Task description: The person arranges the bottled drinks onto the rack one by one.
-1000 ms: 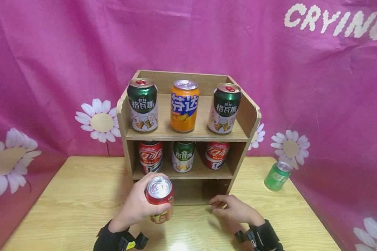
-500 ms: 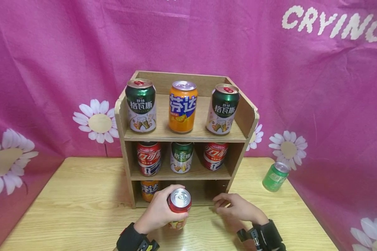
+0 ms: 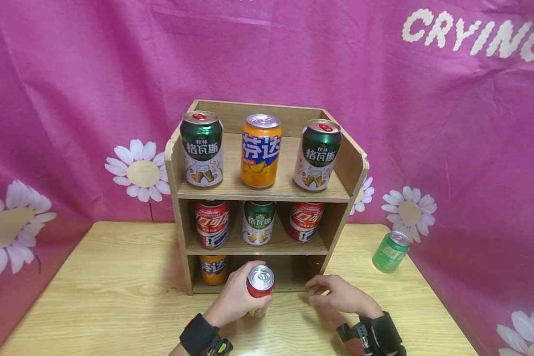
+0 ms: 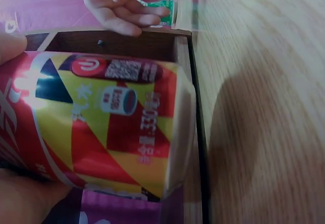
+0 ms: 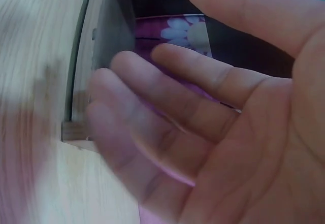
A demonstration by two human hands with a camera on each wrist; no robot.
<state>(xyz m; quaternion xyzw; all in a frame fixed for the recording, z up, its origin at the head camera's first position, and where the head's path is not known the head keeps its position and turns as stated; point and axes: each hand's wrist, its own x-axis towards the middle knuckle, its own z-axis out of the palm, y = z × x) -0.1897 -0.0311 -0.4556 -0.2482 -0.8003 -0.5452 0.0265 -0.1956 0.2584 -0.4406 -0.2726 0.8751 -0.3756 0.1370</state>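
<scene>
My left hand grips a red Coke can around its side, in front of the bottom shelf; its patterned red, yellow and green side fills much of the left wrist view. My right hand holds nothing and hovers beside the lower right corner of the wooden shelf. In the right wrist view its palm and loosely bent fingers show. An orange Fanta can stands at the left of the bottom shelf, just behind the left hand.
The middle shelf bears a kvass can between two red cans. On the top shelf a Fanta can stands between two green-and-white kvass cans. A green can stands on the table at the right.
My left hand has carried the Coke can to the right, from before the bottom shelf's left end to its middle, revealing the Fanta can there. The right hand has barely moved.
</scene>
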